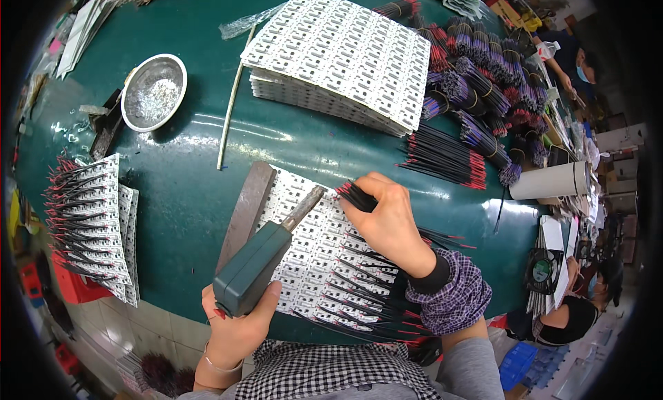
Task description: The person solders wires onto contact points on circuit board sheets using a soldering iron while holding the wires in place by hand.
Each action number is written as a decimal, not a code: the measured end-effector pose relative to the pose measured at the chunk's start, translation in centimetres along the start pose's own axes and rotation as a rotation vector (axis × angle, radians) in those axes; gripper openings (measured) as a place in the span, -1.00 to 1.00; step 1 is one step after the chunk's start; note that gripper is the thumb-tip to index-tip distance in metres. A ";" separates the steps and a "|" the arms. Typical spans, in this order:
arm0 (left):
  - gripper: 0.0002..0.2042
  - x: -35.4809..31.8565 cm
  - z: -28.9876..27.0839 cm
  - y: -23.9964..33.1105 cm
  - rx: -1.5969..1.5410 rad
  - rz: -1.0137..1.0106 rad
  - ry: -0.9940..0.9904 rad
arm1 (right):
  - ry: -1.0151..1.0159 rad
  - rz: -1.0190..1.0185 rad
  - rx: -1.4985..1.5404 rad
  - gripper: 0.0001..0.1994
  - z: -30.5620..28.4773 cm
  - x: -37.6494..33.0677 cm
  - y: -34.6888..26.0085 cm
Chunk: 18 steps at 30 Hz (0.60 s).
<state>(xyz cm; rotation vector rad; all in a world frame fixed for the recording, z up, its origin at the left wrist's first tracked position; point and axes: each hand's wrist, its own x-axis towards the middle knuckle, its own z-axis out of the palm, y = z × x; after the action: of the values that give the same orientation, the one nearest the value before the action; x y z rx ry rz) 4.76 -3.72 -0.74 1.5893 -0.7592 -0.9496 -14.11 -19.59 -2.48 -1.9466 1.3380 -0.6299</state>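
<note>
My left hand point(238, 331) is wrapped round the handle of a green soldering gun point(253, 270), whose metal tip points up and right above a white circuit board panel point(295, 279). Between the fingers and thumb of my right hand point(388, 224) is a small bunch of black wires point(360, 197) with red ends, close beside the tip. Whether tip and wire touch, I cannot tell. Several black wires point(359, 289) stick out from the panel's right part toward me. Along the panel's left edge lies a dark metal bar point(243, 220).
Behind the panel stands a tall stack of white panels point(338, 51). Wire bundles point(476, 89) and loose wires point(442, 157) fill the far right. A metal bowl point(178, 89) and thin stick point(229, 117) lie left. A wired panel point(103, 220) overhangs the left edge. People sit beyond the right.
</note>
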 end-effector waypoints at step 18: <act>-0.84 1.2 0.0 -0.1 0.116 0.080 -0.194 | 0.052 0.007 -0.032 -0.81 0.6 -0.1 0.2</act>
<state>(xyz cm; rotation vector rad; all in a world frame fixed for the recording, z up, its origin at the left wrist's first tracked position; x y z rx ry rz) 5.33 -4.68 -1.06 1.5683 -1.0214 -1.0270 -13.85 -19.40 -3.04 -1.9626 1.3934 -0.6637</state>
